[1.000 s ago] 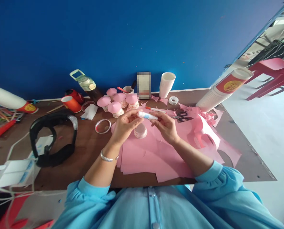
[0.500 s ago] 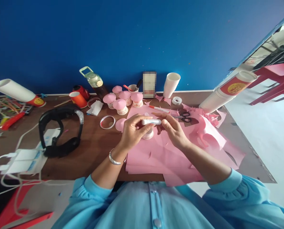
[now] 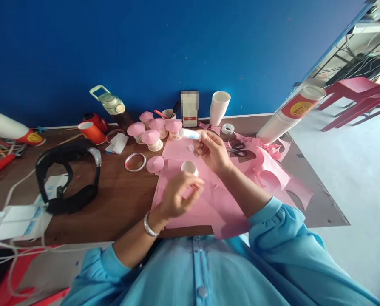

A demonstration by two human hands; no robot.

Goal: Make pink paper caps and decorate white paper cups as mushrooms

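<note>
A small white tube [image 3: 190, 134] is pinched in my right hand [image 3: 214, 151], raised above the pink paper [image 3: 190, 208]. My left hand [image 3: 182, 193] is slightly blurred, its fingers curved and apart with nothing between them. Just beyond that hand a small white paper cup [image 3: 189, 167] stands upright with its mouth up, partly hidden by the fingers. Left of the cup lies a loose pink cone [image 3: 155, 164]. Several small cups topped with pink cones [image 3: 151, 137] stand together behind it.
Black scissors [image 3: 238, 149], a tape roll [image 3: 228, 128] and pink scraps [image 3: 273, 170] lie to the right. Cup stacks [image 3: 219, 108], a phone [image 3: 189, 111] and a bottle [image 3: 113, 106] stand at the back. On the left are a black headset [image 3: 67, 178] and a silver ring [image 3: 135, 162].
My left hand has let go of the white tube and come down nearer to me. My right hand has lifted the tube away, uncovering the cup. The view has shifted slightly right.
</note>
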